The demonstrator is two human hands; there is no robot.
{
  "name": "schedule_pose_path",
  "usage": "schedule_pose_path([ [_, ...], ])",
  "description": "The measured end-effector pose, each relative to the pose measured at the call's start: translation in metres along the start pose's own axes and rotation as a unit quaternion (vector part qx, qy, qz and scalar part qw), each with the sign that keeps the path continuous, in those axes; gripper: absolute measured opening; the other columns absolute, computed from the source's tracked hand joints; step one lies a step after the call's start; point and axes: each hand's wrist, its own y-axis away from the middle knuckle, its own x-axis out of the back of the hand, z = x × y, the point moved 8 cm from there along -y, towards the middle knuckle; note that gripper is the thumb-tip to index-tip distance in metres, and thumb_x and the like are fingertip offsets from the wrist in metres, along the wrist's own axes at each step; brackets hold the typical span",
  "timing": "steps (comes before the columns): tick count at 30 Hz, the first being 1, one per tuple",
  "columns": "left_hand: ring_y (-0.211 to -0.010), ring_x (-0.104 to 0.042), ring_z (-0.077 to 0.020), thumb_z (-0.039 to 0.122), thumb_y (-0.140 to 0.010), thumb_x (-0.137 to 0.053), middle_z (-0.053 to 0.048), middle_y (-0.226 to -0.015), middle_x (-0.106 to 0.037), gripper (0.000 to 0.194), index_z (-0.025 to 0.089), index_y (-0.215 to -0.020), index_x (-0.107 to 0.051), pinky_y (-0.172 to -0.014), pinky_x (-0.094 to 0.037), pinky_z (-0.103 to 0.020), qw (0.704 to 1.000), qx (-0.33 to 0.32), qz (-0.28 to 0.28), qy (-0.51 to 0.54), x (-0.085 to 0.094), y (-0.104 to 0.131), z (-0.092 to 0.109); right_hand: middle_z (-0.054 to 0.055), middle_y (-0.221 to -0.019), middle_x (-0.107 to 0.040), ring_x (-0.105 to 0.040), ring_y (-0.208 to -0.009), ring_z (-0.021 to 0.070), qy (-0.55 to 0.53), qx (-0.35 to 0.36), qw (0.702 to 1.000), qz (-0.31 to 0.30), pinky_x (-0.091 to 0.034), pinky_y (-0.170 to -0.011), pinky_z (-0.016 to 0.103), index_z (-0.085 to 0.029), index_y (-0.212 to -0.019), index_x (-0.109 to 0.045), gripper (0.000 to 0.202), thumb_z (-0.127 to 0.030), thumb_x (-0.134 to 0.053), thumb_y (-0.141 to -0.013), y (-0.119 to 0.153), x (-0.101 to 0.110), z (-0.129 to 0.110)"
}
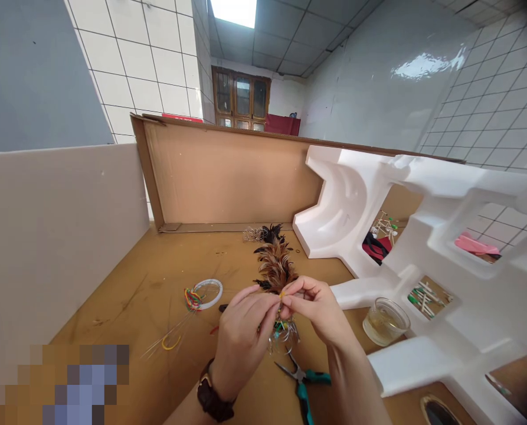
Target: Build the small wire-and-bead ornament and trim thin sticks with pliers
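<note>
My left hand (248, 319), with a dark watch on its wrist, meets my right hand (314, 304) over the table. Both hands are closed in pinches, fingertips together at a small yellow piece (282, 295), too tiny to name exactly. Just beyond them lies a row of brown and black feathers (274, 260). Shiny curved metal wires with small coloured bits (284, 336) show beneath my hands, partly hidden by them. Nearer to me, pliers with teal handles (302, 378) lie with their jaws apart.
A white ring with coloured threads (210, 294) and a yellow loop (172, 342) lie at left. On the right, a glass cup (386, 321) stands beside a large white foam block (347, 195). A cardboard wall (232, 177) closes the back; a pale panel (59, 236) stands left.
</note>
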Motion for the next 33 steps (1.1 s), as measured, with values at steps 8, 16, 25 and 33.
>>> schedule_pose_path([
  [8,-0.077,-0.058,-0.012,0.006,-0.079,-0.044,-0.001,-0.08,-0.064,0.02,0.019,-0.088,-0.056,-0.09,-0.043,-0.036,0.999,-0.025,-0.025,0.012,-0.006,-0.001,0.003,0.0,-0.056,-0.064,-0.061,-0.052,0.0111,0.001,-0.002,1.0,-0.007,-0.048,-0.054,0.022,-0.014,-0.072,-0.057,0.015,-0.024,-0.067,-0.068,-0.001,0.0,-0.001],
  [16,-0.076,-0.057,-0.0113,0.007,-0.081,-0.042,-0.001,-0.079,-0.061,0.019,0.018,-0.09,-0.054,-0.097,-0.04,-0.039,0.997,-0.037,-0.054,0.045,-0.008,0.0,-0.003,0.003,-0.058,-0.066,-0.061,-0.054,0.0115,0.001,-0.024,0.999,-0.024,-0.05,-0.057,0.024,-0.012,-0.086,-0.065,0.022,-0.025,-0.067,-0.068,-0.001,0.002,0.006],
  [25,-0.077,-0.058,-0.0114,0.006,-0.081,-0.039,-0.002,-0.08,-0.062,0.023,0.018,-0.093,-0.054,-0.097,-0.039,-0.039,0.992,-0.078,-0.088,0.05,-0.01,-0.002,0.0,0.002,-0.055,-0.066,-0.062,-0.052,0.0125,0.02,-0.035,0.999,-0.016,-0.049,-0.054,0.023,-0.012,-0.075,-0.063,0.017,-0.026,-0.068,-0.067,-0.002,0.002,0.005],
  [33,-0.084,-0.061,-0.015,0.019,-0.079,-0.051,-0.005,-0.088,-0.064,0.022,0.018,-0.101,-0.051,-0.08,-0.049,-0.03,0.994,0.069,-0.058,0.061,-0.009,0.0,-0.026,-0.001,-0.057,-0.062,-0.059,-0.052,0.0102,0.008,-0.005,1.0,0.013,-0.046,-0.052,0.021,-0.016,-0.068,-0.056,0.013,-0.02,-0.068,-0.065,-0.001,0.002,0.002],
])
